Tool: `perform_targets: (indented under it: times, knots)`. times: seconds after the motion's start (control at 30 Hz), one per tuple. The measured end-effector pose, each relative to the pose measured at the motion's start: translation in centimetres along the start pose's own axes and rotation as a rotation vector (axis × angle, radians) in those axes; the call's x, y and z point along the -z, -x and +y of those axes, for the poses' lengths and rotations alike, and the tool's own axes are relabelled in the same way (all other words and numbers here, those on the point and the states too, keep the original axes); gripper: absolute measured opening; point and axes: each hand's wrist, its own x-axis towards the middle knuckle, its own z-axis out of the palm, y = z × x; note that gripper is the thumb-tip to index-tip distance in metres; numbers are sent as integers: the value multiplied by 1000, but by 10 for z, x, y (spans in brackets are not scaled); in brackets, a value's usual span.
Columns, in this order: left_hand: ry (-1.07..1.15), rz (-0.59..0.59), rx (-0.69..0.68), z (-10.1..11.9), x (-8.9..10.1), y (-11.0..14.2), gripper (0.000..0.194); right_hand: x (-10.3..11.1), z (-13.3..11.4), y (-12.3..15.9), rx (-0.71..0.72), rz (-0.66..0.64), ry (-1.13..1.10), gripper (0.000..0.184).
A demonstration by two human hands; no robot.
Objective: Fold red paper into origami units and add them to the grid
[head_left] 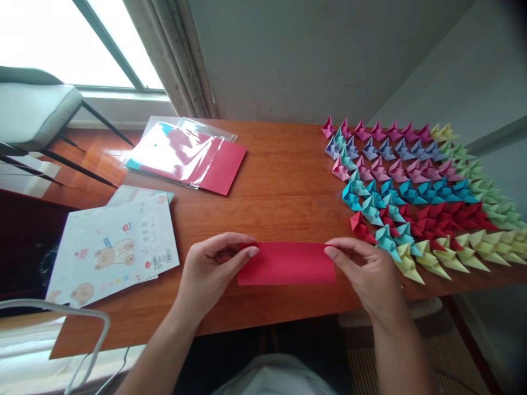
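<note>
Centrally, at lower middle of the frame: one red paper sheet (288, 264), pinched at its upper corners between thumb and fingers of the left hand (218, 263) and right hand (358, 263). At right: folded paper pieces (411, 192), multicoloured, were arranged in rows on the surface (284, 181). At left: bear-printed packets (119, 249) were laid.

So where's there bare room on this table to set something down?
The widest bare patch of table lies between the plastic-wrapped paper and the folded paper rows, beyond the held red sheet. A smaller one separates the bear-print packet from the left hand. The right side, under those rows, is crowded.
</note>
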Motion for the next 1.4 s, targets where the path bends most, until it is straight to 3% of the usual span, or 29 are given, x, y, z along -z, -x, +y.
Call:
perform_targets:
  times: [0.3,0.6,0.77,0.93,1.07,1.23,1.3,1.4]
  knots:
    - [-33,-12,8,-4,2,-1,18,-2,3,-2,44,-12,0,13]
    - [-192,31,-58,-10,1,-5,16,-10,4,-17,179,-35,157,12]
    - [-381,48,-141,-9,0,-12,12,-20,-2,-33,284,-88,334,10]
    - [-762,81,-304,-3,-2,-21,9,-30,-3,-44,385,-109,575,9]
    - [-1007,110,-311,1,-6,-23,11,-34,-2,-48,392,-122,678,11]
    - [-1116,96,-293,1,-10,-22,4,-36,-6,-48,387,-130,763,9]
    - [-1137,76,-327,2,-11,-23,12,-36,-9,-48,399,-104,800,4]
    - [-1133,-44,-412,4,-11,-26,18,-38,-12,-49,444,-127,830,8]
